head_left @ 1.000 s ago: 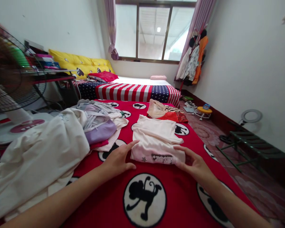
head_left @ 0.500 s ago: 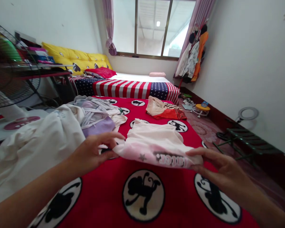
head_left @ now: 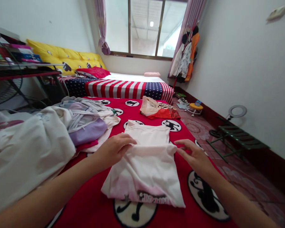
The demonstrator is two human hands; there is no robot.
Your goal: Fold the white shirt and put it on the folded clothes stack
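Observation:
A white T-shirt (head_left: 149, 161) with a pink patch and dark lettering lies on the red blanket in front of me, one layer doubled over the other. My left hand (head_left: 115, 147) has its fingers closed at the left end of the upper folded edge; the thumb is partly hidden. At the right end of that edge, my right hand (head_left: 194, 156) has its thumb and forefinger around the corner, with a small gap showing between the fingertips. Left of the shirt is a heap of loose clothes, with a large white garment (head_left: 38, 136) and a purple one (head_left: 87, 131).
The red blanket (head_left: 90, 193) carries round monkey patches. Beyond the shirt lies a beige and red garment (head_left: 156, 109). A striped bed (head_left: 116, 88) stands at the back under the window. To the right are a green folding stool (head_left: 242, 137) and a ring light (head_left: 237, 110).
Both hands have moved forward, carrying the shirt's edge away from me over its upper part. The lettered section now lies flat at the near side. My view has shifted slightly right.

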